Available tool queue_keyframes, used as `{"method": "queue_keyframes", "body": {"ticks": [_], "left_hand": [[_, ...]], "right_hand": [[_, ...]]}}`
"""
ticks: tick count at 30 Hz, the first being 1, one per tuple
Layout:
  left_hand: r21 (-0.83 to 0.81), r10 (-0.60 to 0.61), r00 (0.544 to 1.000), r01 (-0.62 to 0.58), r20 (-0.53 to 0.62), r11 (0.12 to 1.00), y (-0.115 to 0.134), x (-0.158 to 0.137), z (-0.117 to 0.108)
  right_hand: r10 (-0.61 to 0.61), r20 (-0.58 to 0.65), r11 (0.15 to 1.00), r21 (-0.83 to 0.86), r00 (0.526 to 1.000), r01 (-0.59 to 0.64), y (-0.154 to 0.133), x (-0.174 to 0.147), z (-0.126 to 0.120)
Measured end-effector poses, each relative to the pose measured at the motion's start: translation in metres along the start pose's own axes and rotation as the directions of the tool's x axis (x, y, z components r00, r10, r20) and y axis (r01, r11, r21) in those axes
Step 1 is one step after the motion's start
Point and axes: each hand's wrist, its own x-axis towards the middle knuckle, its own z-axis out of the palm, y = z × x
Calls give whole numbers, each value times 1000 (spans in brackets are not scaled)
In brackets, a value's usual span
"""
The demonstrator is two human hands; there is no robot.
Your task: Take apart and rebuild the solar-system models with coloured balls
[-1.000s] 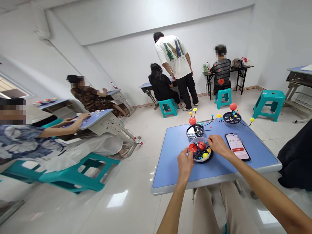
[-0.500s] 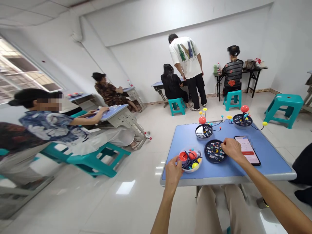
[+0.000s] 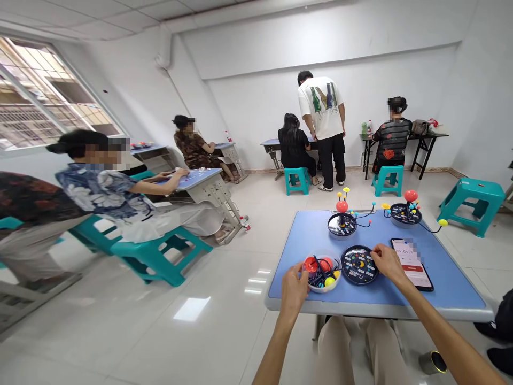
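Note:
My left hand (image 3: 294, 286) pinches the left rim of a clear plastic bowl (image 3: 321, 289). Red half-shells, black rods and yellow and blue balls lie jumbled in the bowl. Beside it a round black base (image 3: 359, 275) with printed planets rests flat on the desk. My right hand (image 3: 388, 263) has its fingers closed at the right edge of this base. Farther back stands a planet model (image 3: 342, 225) with a red ball on top and thin arms. A second planet model (image 3: 406, 213) is at the back right corner.
A phone (image 3: 412, 267) showing a timer lies right of my right hand on the blue desk (image 3: 296, 240). Teal stools (image 3: 473, 195) and other desks stand around. Several people sit at desks; one person (image 3: 323, 123) stands bent over. A metal cup (image 3: 433, 362) is on the floor.
The whole view has shifted, so the desk appears slightly lower and farther right. Both hands keep their places at the bowl and the black base.

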Motion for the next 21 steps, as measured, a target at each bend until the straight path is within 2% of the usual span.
{"method": "queue_keyframes", "body": {"ticks": [9,16,21], "left_hand": [[4,8,1000,-8,-5,1000,0,-1,0],[-8,60,998,-60,-13,998,-11,2,2],[-17,86,996,-86,-35,996,-22,4,5]], "right_hand": [[63,-8,976,208,998,-60,7,3,5],[73,-22,925,375,997,-60,13,7,11],[56,14,884,464,998,-56,18,4,16]]}}
